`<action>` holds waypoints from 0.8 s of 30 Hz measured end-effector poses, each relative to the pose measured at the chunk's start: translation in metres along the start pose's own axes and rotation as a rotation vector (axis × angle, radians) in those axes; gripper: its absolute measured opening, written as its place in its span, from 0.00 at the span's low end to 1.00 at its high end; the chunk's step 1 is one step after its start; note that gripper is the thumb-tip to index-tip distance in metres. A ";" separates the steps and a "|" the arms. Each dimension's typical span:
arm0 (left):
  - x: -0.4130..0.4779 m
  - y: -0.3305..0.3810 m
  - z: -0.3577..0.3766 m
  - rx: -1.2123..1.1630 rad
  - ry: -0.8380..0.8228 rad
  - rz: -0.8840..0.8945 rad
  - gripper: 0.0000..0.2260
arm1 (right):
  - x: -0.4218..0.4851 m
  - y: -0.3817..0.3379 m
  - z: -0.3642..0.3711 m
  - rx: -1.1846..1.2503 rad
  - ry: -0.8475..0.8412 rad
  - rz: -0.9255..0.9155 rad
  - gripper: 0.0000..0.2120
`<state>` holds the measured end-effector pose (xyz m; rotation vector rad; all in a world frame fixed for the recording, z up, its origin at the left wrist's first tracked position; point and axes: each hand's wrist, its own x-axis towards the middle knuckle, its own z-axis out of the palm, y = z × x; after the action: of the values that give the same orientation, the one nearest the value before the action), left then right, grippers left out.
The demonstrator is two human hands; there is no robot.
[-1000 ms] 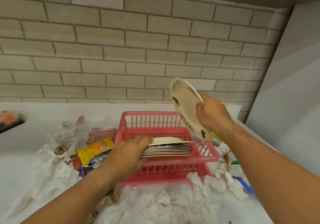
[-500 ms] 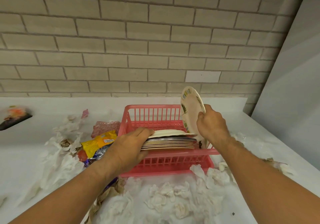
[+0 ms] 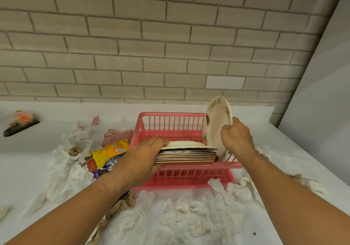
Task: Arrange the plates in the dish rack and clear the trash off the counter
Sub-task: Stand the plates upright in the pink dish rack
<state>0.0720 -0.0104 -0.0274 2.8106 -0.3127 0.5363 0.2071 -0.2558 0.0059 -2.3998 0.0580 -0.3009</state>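
A pink plastic dish rack stands on the white counter against the brick wall. A stack of plates lies flat across the rack, and my left hand grips its left edge. My right hand holds a cream plate with a leaf pattern upright at the rack's right end, its lower edge down inside the rack. Crumpled white tissues litter the counter in front of the rack and to its left. A yellow snack wrapper lies left of the rack.
A reddish wrapper sits behind the yellow one, with dark foil wrappers below it. A black packet with orange print lies at far left. More tissue scraps sit at right. A pale wall panel bounds the counter on the right.
My right hand has brought the leaf-pattern plate down from above the rack and turned it upright at the rack's right end. My left hand has stayed on the stack.
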 end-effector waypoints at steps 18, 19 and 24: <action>-0.025 0.000 0.026 -0.049 0.273 -0.115 0.27 | -0.071 -0.024 -0.026 0.071 -0.157 -0.677 0.23; -0.025 0.000 0.026 -0.052 0.278 -0.120 0.27 | -0.079 -0.024 -0.017 0.013 -0.278 -0.748 0.23; -0.011 -0.002 0.011 0.023 0.302 -0.049 0.22 | -0.078 -0.027 0.013 0.002 -0.309 -0.802 0.20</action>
<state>0.0663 -0.0096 -0.0415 2.6970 -0.1758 0.9426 0.1328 -0.2175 -0.0015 -2.3310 -1.0551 -0.2796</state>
